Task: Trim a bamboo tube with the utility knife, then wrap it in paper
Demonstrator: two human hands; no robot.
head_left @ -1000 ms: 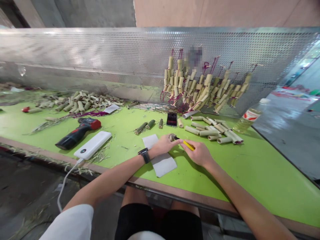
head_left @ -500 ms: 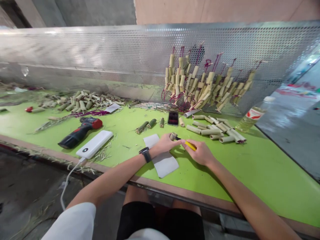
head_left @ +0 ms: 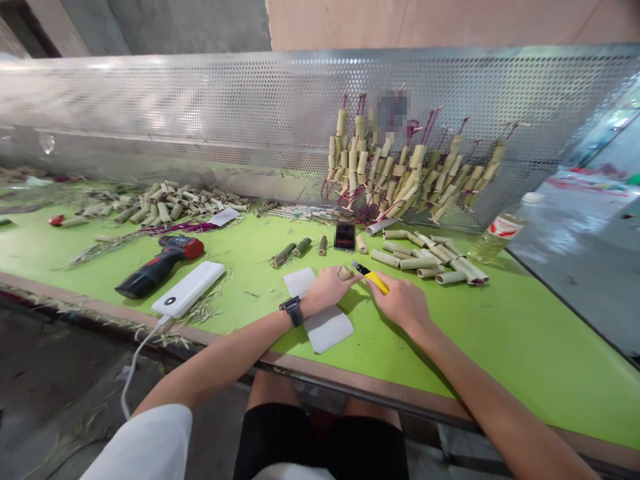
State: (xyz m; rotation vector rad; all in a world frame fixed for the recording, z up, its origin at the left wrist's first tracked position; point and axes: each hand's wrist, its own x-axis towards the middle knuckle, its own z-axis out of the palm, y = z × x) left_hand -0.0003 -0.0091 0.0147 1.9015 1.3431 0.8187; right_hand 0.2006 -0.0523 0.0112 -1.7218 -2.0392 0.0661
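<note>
The left hand [head_left: 326,290] is over the white paper [head_left: 329,331], its fingers curled around a small bamboo piece [head_left: 345,273]. The piece is a pale tan-green, and the hand hides most of it. It is right of the paper's far end. Also right of the paper, the right hand [head_left: 403,301] grips a yellow knife [head_left: 377,283] with a black front.

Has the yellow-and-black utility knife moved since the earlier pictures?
Yes, slightly forward: the yellow-and-black utility knife now has its tip closer to the dark-screened rectangular device on the green table.
</note>
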